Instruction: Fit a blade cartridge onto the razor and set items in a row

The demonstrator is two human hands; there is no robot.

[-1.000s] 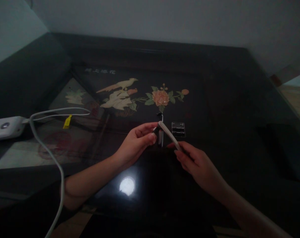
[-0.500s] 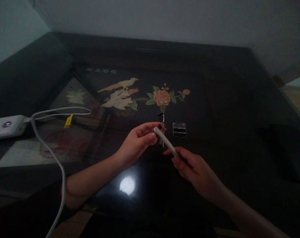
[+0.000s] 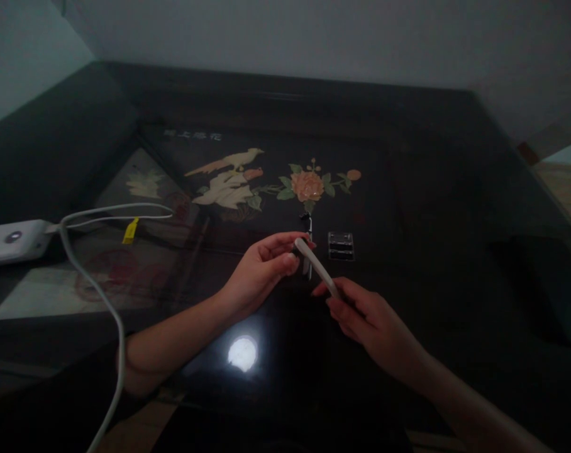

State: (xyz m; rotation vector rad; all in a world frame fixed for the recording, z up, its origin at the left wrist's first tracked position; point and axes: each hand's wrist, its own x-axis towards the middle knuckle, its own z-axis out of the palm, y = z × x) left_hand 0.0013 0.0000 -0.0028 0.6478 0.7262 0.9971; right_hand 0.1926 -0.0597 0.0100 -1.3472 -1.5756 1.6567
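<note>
My right hand [image 3: 361,314] grips a slim, pale, slightly curved stick-shaped handle [image 3: 318,267] by its lower end, fingers closed around it. The handle slants up and left, and its far tip reaches my left hand's fingertips. My left hand [image 3: 269,264] is closed in a pinch at a small dark piece [image 3: 295,250], mostly hidden by the fingers and the handle. Just behind the fingertips lies a narrow white-edged object [image 3: 309,224] with a black top, partly covered. A small clear case with dark rows [image 3: 341,246] lies to the right of it.
A white device [image 3: 14,242] with a white cable [image 3: 109,302] lies at left; the cable loops over my left forearm. A yellow tag [image 3: 131,231] is beside it. The glossy dark table [image 3: 431,189] bears a bird and flower design. A dark object [image 3: 554,289] is at far right.
The handle's tip has shifted slightly up and right, a little away from my left fingertips. My left hand has stayed almost still.
</note>
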